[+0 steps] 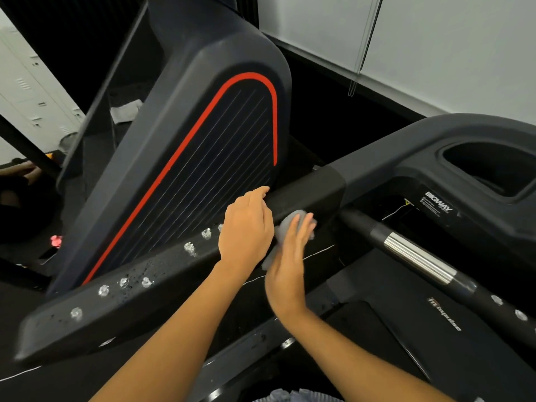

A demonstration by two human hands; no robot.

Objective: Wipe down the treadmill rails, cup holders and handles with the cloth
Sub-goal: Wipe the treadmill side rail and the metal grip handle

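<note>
Your right hand (290, 258) lies flat, fingers straight, pressing the grey cloth (292, 223) against the inner side of the left rail (307, 190). Your left hand (246, 227) rests on the rail's top, fingers loosely bent, gripping nothing. You look early in the job: foam blobs (146, 282) dot the rail nearer you, and more sit on the handle (417, 256). The cup holder (435, 153) seems unwiped; its dark well shows nothing inside.

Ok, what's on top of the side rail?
White foam blobs dot the rail, and the left hand rests on it. The rail under that hand is hidden.
</note>
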